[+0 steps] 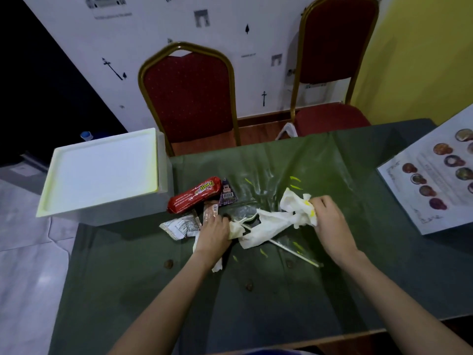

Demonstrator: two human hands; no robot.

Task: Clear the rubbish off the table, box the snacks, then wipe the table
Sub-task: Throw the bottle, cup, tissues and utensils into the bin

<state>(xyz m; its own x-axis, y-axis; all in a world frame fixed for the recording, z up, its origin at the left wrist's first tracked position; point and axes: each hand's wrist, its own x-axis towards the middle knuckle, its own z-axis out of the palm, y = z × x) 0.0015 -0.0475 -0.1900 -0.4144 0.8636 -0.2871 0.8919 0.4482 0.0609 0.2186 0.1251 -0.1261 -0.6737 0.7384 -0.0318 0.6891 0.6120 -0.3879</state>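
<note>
Crumpled white tissues (pixel 268 225) with yellow stains lie mid-table on the green cloth (pixel 256 290). My right hand (pixel 330 219) is shut on the right end of the tissues. My left hand (pixel 216 233) grips another wad of tissue at their left end. Under the tissues lies a clear plastic wrapper with a thin white stick (pixel 294 252). Left of my hands sit the snacks: a red biscuit roll (pixel 195 194), a dark purple packet (pixel 227 193), a small brown sachet (pixel 211 212) and a silver-white wrapper (pixel 179 225).
A white box (pixel 102 175) with its lid on stands at the table's left edge. A printed menu sheet (pixel 432 170) lies at the right. Two red chairs (pixel 189 98) stand behind the table. Yellow smears and brown spots (pixel 169 263) mark the cloth.
</note>
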